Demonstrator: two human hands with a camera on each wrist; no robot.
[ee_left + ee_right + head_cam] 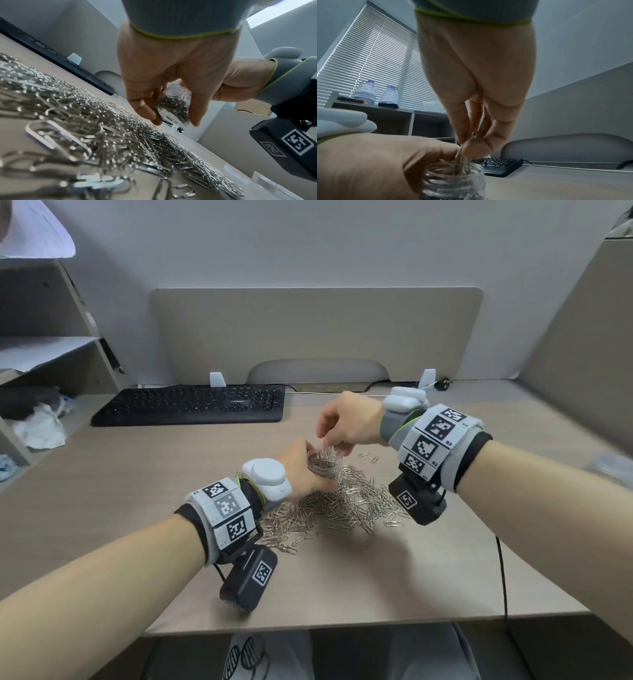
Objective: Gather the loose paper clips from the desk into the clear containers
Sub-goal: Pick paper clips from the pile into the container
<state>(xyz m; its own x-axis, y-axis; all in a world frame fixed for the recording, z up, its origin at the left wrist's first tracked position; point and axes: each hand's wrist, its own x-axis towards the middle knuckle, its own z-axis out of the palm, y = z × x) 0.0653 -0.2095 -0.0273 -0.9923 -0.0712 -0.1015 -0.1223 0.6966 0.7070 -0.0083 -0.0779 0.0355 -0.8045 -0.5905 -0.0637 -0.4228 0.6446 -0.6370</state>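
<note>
A big heap of silver paper clips lies mid-desk. My left hand grips a small clear jar, partly filled with clips, just above the heap. Directly over the jar's mouth my right hand pinches a bunch of clips between thumb and fingertips; the bunch hangs down into the opening. The jar's base is hidden behind my left fingers in the head view.
A black keyboard lies at the back left of the desk. A few stray clips lie right of the jar. A shelf unit stands at left, a partition panel behind. A cable runs down the right.
</note>
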